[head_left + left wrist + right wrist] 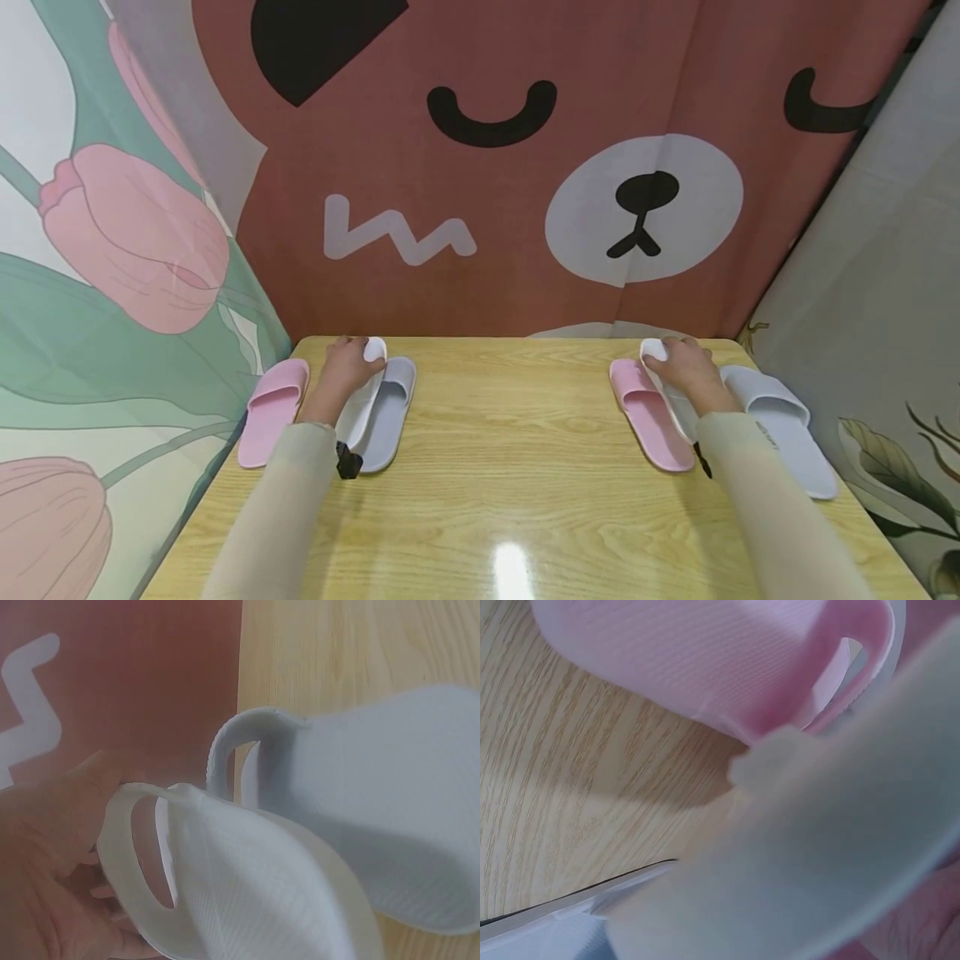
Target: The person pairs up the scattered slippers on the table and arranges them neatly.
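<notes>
On the left of the table, my left hand [343, 382] grips a white slipper [363, 410] near its strap end. That slipper is tilted between a pink slipper [270, 421] and a grey slipper [392, 421]. In the left wrist view the white slipper [255, 889] overlaps the grey slipper [382, 772]. Over on the right, my right hand [692, 375] holds another white slipper [678, 414], tilted up beside a second pink slipper [660, 429]. A second light grey slipper [791, 437] lies to its right, partly behind my sleeve. Blurred, the white slipper [817, 855] fills much of the right wrist view.
The slippers are on a wooden table [510, 450] with bare wood between the two groups. A brown curtain with a bear face [495, 183] hangs at the back edge. Flowered cloth [135, 242] hangs at the left, and another patterned cloth [877, 333] at the right.
</notes>
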A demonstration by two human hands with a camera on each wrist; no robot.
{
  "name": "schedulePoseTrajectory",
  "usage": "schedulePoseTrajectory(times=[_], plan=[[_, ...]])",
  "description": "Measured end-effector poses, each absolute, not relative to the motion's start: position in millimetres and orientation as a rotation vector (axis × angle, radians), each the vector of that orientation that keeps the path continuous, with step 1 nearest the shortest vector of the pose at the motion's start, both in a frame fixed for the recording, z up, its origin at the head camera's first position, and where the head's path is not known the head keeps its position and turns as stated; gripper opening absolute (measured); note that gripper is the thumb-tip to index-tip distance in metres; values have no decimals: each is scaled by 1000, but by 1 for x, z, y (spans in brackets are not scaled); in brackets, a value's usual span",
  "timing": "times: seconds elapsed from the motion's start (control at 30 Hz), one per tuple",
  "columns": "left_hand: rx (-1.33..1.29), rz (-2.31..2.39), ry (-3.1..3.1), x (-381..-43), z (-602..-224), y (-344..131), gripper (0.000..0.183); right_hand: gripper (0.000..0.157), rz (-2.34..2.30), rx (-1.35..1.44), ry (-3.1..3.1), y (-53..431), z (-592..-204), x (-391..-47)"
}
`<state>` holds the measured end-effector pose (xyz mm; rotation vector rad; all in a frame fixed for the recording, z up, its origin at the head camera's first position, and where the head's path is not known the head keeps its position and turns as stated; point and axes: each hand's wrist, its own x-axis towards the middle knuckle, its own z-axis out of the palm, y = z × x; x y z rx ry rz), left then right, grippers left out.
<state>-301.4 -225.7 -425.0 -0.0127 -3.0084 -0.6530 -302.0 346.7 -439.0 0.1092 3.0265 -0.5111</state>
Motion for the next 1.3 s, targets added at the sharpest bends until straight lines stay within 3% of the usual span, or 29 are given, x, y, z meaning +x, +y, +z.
schedulePoseTrajectory(times=[1.3], plan=[[2,-653,-3039,-307,-422,-187,68,71,-606,107,3072,312,-433,-304]])
